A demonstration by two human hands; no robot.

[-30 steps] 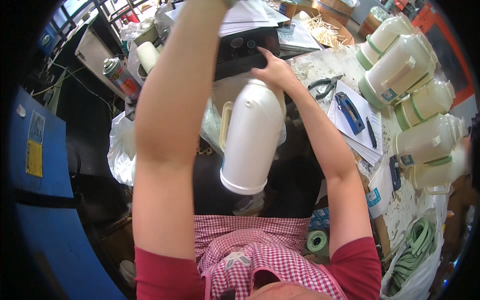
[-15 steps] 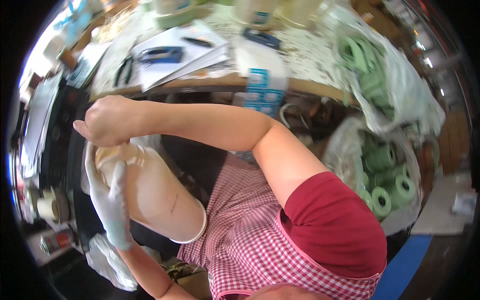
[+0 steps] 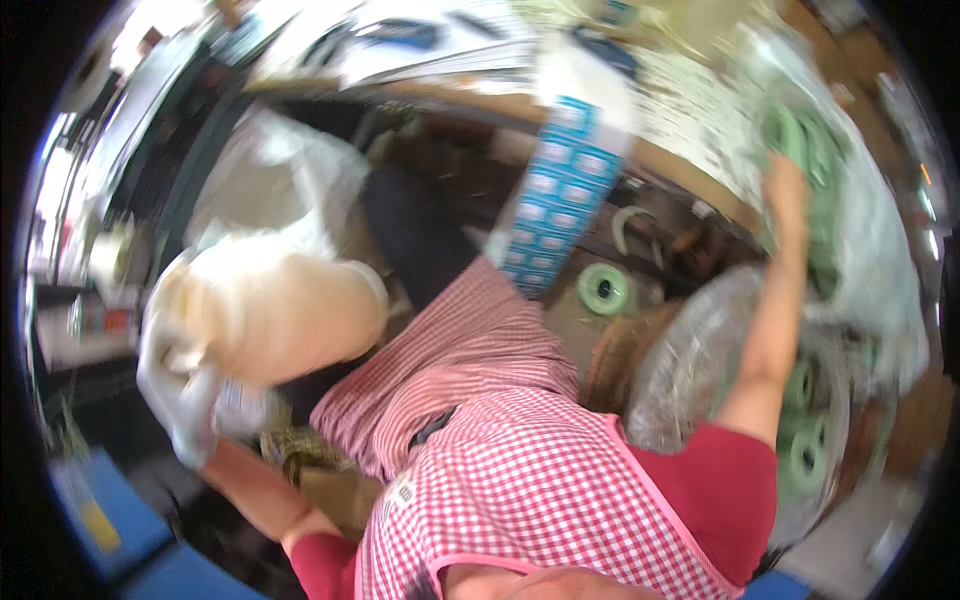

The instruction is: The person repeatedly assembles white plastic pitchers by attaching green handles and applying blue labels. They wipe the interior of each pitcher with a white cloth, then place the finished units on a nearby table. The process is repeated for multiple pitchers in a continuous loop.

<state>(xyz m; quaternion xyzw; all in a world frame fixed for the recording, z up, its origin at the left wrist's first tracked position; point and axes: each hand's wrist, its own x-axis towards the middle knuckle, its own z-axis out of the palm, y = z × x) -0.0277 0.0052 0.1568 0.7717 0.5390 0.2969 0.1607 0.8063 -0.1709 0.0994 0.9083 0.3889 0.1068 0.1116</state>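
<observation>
My left hand (image 3: 180, 390), in a white glove, grips the near end of a cream-coloured plastic cylinder (image 3: 290, 310). The cylinder lies tilted over my lap, its far end toward the middle, and is smeared by motion. Far to the right, my bare right hand (image 3: 786, 195) reaches to green plastic pieces (image 3: 825, 190) in a clear plastic bag (image 3: 875, 250) at the table's edge. Its fingertips are blurred among the green pieces, so whether they grip one does not show.
A second clear bag (image 3: 690, 380) below holds green spools (image 3: 803, 455). One green spool (image 3: 602, 289) sits under the table edge. A strip of blue-and-white labels (image 3: 562, 190) hangs down from the table. Papers (image 3: 440, 55) lie on top. A crumpled plastic bag (image 3: 280, 180) is at left.
My right hand has left the cylinder's end and swung across to the green pieces at far right. The cylinder, still in my left hand, has turned more level. The view has shifted.
</observation>
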